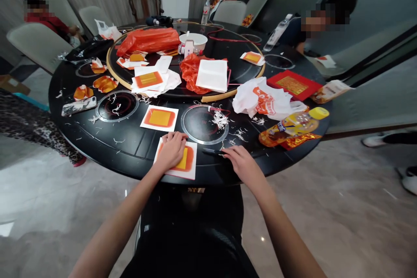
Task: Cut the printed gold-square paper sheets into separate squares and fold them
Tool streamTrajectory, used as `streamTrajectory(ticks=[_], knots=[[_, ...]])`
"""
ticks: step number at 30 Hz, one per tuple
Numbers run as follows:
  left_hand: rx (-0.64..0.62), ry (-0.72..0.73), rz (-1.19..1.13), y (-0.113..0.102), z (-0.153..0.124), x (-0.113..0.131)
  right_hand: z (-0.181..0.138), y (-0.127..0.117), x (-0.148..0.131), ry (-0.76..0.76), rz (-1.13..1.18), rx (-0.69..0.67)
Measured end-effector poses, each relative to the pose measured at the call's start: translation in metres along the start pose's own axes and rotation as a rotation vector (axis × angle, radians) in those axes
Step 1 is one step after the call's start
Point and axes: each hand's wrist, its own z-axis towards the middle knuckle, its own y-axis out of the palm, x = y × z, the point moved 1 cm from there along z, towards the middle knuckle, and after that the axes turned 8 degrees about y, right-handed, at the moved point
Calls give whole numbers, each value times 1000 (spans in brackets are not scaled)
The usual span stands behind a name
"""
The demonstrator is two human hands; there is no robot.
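My left hand (pixel 173 150) rests on a square of white joss paper (pixel 190 170) with an orange and gold patch, close to the table's front edge. Its fingers lie over the upper part of the sheet and hide some of the patch. To the right, my right hand (pixel 243 163) is low over the table, its fingertips closed at the end of a slim dark object (pixel 212 151) that is hard to make out against the black top. Just beyond my left hand lies a second joss paper sheet (pixel 159 118).
Around the round black table (pixel 130 156) are white paper shreds (pixel 220 119), a drink bottle (pixel 289 127), a white plastic bag (pixel 260 97) and a phone (pixel 79 106). More joss paper (pixel 149 80), a red bag (pixel 148 40) and a bowl stand on the turntable. People sit farther off.
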Motion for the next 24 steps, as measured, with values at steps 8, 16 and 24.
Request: streamTrajectory(ticks=[8, 16, 24], knots=[[0, -43, -62, -6, -1, 1, 1, 17, -9, -70, -21, 9], [-27, -21, -46, -7, 0, 1, 12, 22, -9, -29, 6, -4], [-108, 98, 22, -3, 0, 0, 32, 39, -20, -17, -53, -11]])
